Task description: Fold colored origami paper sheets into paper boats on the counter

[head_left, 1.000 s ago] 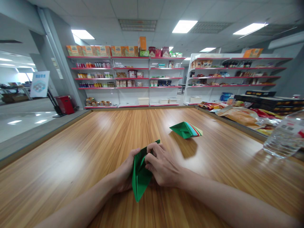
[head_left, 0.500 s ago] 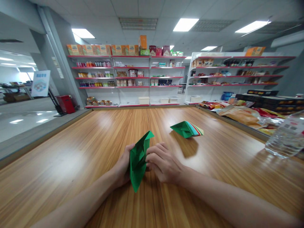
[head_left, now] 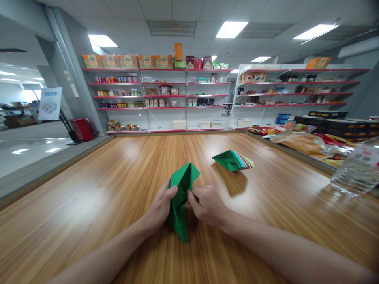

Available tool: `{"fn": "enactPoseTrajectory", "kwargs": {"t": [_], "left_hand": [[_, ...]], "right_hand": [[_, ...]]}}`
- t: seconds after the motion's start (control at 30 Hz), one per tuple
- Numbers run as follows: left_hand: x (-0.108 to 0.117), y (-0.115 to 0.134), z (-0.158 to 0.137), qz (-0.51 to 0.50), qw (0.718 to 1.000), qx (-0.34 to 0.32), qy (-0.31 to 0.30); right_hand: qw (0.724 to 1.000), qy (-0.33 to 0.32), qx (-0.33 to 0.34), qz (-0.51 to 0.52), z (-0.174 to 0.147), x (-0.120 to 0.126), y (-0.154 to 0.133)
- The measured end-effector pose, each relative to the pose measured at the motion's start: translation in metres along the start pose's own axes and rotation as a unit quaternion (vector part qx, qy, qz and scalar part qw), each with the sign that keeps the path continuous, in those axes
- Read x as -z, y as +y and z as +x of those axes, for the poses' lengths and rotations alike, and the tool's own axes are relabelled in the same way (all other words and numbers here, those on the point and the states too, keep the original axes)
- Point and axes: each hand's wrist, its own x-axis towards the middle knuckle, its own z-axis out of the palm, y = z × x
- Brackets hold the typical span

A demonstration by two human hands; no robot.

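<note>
A folded piece of green paper [head_left: 179, 211] is held between my two hands above the wooden table [head_left: 124, 165], its folds partly spread. My left hand [head_left: 160, 205] grips its left side, thumb on the front face and fingers hidden behind. On the right edge, about halfway up, my right hand [head_left: 207, 205] pinches the paper between thumb and curled fingers. Beyond that hand lies a stack of folded papers [head_left: 232, 161], green on top, with blue, red, white and yellow edges fanned at its right.
A clear plastic bottle [head_left: 357, 169] stands at the right edge. Packaged snacks [head_left: 302, 144] and dark flat boxes [head_left: 334, 125] lie beyond the table's right side. Stocked shelves [head_left: 164, 96] line the back, and a red box [head_left: 82, 130] is on the floor at left.
The green paper has turned and shifted slightly right, its folds opening wider. My left thumb has come onto its front face. My right fingers have drawn into a tighter pinch.
</note>
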Motion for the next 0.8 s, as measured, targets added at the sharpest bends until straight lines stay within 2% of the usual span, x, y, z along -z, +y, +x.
{"fn": "enactPoseTrajectory", "kwargs": {"t": [0.13, 0.3, 0.4, 0.5, 0.57, 0.7, 0.73, 0.77, 0.8], "left_hand": [[-0.001, 0.005, 0.002, 0.043, 0.998, -0.04, 0.01], [-0.003, 0.006, 0.002, -0.015, 0.999, -0.042, 0.012], [-0.002, 0.003, -0.001, -0.009, 0.999, -0.047, 0.001], [-0.001, 0.0, -0.005, 0.039, 0.996, -0.079, 0.004], [0.001, -0.003, -0.007, 0.057, 0.994, -0.088, 0.006], [0.002, -0.005, -0.007, 0.035, 0.998, -0.058, -0.001], [0.002, -0.004, -0.007, 0.024, 0.998, -0.054, 0.005], [0.002, -0.003, -0.006, 0.019, 0.998, -0.054, 0.012], [0.001, -0.002, -0.006, 0.021, 0.998, -0.057, 0.019]], "right_hand": [[0.998, 0.028, -0.031, 0.045, 0.001, -0.003, 0.001], [0.977, 0.059, -0.111, 0.172, 0.002, -0.002, -0.002], [0.967, 0.061, -0.137, 0.204, 0.002, -0.002, -0.004], [0.97, 0.032, -0.134, 0.202, 0.002, -0.002, -0.006], [0.958, 0.008, -0.155, 0.241, 0.002, -0.003, -0.007], [0.887, -0.058, -0.235, 0.392, 0.001, -0.006, -0.007], [0.877, -0.071, -0.242, 0.409, 0.001, -0.007, -0.008], [0.878, -0.078, -0.239, 0.408, 0.001, -0.007, -0.008], [0.89, -0.078, -0.227, 0.388, 0.001, -0.006, -0.009]]}}
